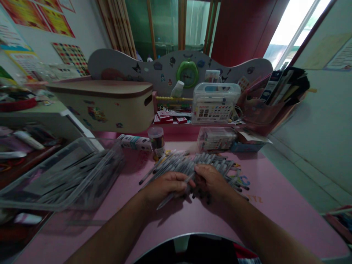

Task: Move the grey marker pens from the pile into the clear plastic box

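Note:
My left hand (167, 185) is closed around a clear pen (164, 202), which slants with its pointed end down to the lower left. My right hand (211, 181) is closed at the pen's upper end, its thumb and fingers pinched there; the exact contact is partly hidden. Beneath and behind both hands spreads a loose pile of clear pens (172, 161) with dark ends, lying on the pink desk (132, 227). To the left stands a clear plastic bin (110, 176) with many more pens in it.
A round clear jar (156, 141) and a long printed box (134, 142) stand behind the pile. Clear cases (216, 104) sit at the back, beside a blue box (247, 146). A lidded cream storage box (110, 110) is at back left, a pen holder (261, 110) at back right.

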Motion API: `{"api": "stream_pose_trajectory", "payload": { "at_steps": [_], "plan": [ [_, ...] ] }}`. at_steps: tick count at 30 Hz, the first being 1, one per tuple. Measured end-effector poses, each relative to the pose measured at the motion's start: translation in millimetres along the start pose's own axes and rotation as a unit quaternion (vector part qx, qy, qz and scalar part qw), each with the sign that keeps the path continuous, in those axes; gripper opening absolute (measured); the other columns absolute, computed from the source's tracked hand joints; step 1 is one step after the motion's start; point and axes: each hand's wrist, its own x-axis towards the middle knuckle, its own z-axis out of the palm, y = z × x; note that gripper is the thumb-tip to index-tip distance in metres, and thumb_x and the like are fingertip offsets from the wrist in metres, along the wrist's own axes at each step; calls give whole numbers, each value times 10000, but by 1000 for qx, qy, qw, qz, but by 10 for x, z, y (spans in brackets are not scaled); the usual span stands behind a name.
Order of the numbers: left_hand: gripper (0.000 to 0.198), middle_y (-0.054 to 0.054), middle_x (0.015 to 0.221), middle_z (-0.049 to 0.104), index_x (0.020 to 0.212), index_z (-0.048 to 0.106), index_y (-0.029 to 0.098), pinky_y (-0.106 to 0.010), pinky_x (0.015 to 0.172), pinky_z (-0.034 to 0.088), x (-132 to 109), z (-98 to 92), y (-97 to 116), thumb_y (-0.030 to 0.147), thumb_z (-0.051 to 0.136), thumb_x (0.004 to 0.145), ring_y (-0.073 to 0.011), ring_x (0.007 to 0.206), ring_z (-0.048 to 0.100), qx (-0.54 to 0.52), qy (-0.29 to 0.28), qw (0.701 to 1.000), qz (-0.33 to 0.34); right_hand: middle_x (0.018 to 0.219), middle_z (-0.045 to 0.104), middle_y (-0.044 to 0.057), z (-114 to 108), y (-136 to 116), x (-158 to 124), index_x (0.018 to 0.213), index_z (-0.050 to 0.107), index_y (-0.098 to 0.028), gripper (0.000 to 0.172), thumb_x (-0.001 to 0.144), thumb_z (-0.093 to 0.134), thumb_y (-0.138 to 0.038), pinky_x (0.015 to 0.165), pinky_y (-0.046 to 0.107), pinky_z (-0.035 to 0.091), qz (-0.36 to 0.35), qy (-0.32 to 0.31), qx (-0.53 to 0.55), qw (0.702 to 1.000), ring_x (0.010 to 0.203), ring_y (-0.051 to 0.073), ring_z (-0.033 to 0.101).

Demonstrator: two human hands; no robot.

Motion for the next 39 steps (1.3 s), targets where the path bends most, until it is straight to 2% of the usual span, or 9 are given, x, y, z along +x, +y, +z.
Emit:
{"api": "stream_pose_trajectory", "payload": {
  "at_steps": [3, 5, 8, 13, 17, 24, 29, 33, 39],
  "plan": [
    [339, -45, 645, 653, 1004, 750, 121, -235, 497, 478, 22, 33, -23, 391, 692, 807, -106, 473, 535, -91, 32, 994, 54, 424, 349, -94, -1, 13, 16, 561, 446, -213, 470, 739, 695, -569, 353, 196, 128, 57, 23, 104, 993, 349, 41, 197],
    [266, -79, 828, 723, 1005, 746, 136, -261, 627, 541, 40, 86, -56, 280, 725, 782, -135, 619, 641, -119, 86, 983, 107, 428, 348, -107, -1, 24, 27, 594, 451, -212, 449, 714, 721, -549, 348, 179, 118, 69, 48, 146, 986, 351, 34, 186],
    [292, -60, 922, 747, 1047, 733, 184, -249, 706, 547, 78, 163, -111, 182, 761, 756, -139, 734, 681, -107, 167, 967, 158, 433, 358, -111, 10, 51, 37, 620, 454, -210, 438, 717, 731, -536, 346, 168, 128, 64, 65, 158, 983, 352, 32, 197],
    [202, -69, 872, 774, 942, 736, 174, -268, 758, 567, 153, 198, -155, 311, 761, 796, -172, 790, 724, -85, 242, 946, 199, 451, 387, -91, 46, 93, 30, 637, 477, -209, 455, 758, 680, -597, 366, 182, 170, 38, 65, 96, 993, 370, 53, 251],
    [213, -69, 821, 779, 928, 730, 152, -256, 745, 578, 161, 210, -135, 303, 768, 782, -166, 752, 734, -99, 262, 936, 214, 512, 413, -62, 49, 100, 7, 629, 491, -207, 490, 814, 631, -639, 427, 220, 224, -36, 79, -7, 996, 449, 87, 316],
    [250, -86, 800, 781, 907, 708, 134, -251, 709, 593, 130, 204, -118, 323, 786, 762, -173, 730, 745, -108, 269, 933, 215, 576, 404, -36, 47, 63, -48, 604, 480, -219, 494, 929, 530, -588, 530, 268, 287, -139, 95, -158, 973, 552, 133, 348],
    [235, -79, 797, 782, 922, 690, 151, -282, 699, 596, 115, 208, -123, 329, 764, 788, -178, 689, 741, -113, 252, 938, 211, 551, 450, -32, 52, 92, -28, 623, 528, -205, 514, 901, 529, -637, 490, 250, 292, -79, 61, -70, 993, 506, 118, 380],
    [214, -75, 807, 783, 913, 693, 156, -290, 681, 592, 111, 219, -139, 306, 770, 781, -183, 686, 738, -93, 237, 945, 207, 471, 356, -70, 60, 142, 2, 588, 476, -211, 555, 858, 548, -691, 414, 235, 190, 8, 28, 16, 999, 409, 82, 255],
    [244, -78, 794, 782, 920, 698, 146, -249, 666, 581, 129, 226, -164, 338, 767, 787, -164, 684, 735, -78, 277, 933, 217, 546, 344, -61, 97, 118, -16, 598, 440, -223, 534, 865, 567, -667, 472, 252, 230, -83, 59, -58, 993, 500, 109, 276]
  ]
}}
